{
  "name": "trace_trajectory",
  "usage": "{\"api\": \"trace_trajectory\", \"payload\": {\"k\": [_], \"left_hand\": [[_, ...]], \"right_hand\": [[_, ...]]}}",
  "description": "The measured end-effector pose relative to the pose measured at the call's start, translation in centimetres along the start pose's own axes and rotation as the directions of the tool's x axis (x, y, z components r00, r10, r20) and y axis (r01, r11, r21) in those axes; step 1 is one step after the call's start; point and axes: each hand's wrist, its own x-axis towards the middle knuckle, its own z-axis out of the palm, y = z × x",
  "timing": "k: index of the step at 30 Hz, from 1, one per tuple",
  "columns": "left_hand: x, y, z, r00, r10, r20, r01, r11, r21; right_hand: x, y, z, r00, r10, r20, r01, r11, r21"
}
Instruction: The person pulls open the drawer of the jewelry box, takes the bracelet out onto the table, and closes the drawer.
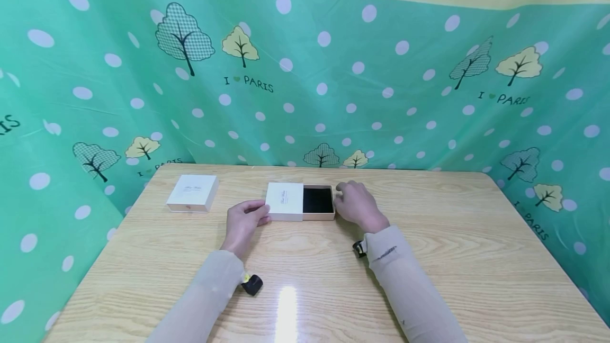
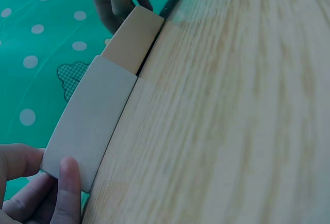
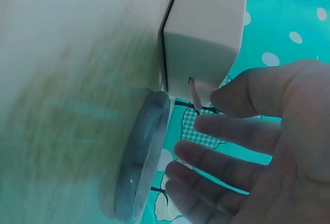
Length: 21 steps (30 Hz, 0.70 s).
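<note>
A white slide-out box (image 1: 284, 201) lies on the table, its inner drawer (image 1: 318, 216) pulled partway out to the right and showing a black inside. At the sleeve's left end, my left hand (image 1: 244, 222) grips it, thumb and fingers on its edges in the left wrist view. Beside the drawer's right end is my right hand (image 1: 355, 204). In the right wrist view its fingers are loosely bent and spread, with thumb and forefinger close to a small pink ribbon tab (image 3: 195, 94) on the drawer's end face.
A second white box (image 1: 193, 193), closed, stands to the left on the wooden table (image 1: 429, 258). Close to the drawer's end is a grey rounded thing (image 3: 144, 157). A green dotted curtain (image 1: 305, 94) hangs behind the table and along its sides.
</note>
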Motion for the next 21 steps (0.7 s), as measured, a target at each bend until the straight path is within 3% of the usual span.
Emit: {"api": "trace_trajectory", "payload": {"k": [11, 21], "left_hand": [[-0.04, 0.02, 0.01, 1.0, -0.001, -0.003, 0.001, 1.0, -0.003], [0.03, 0.02, -0.02, 1.0, -0.002, 0.001, 0.002, 1.0, -0.001]], "right_hand": [[0.05, -0.4, 0.01, 0.999, -0.039, -0.019, 0.039, 0.999, -0.029], [0.04, -0.49, 0.24, 1.0, -0.004, -0.003, 0.004, 0.999, -0.039]]}}
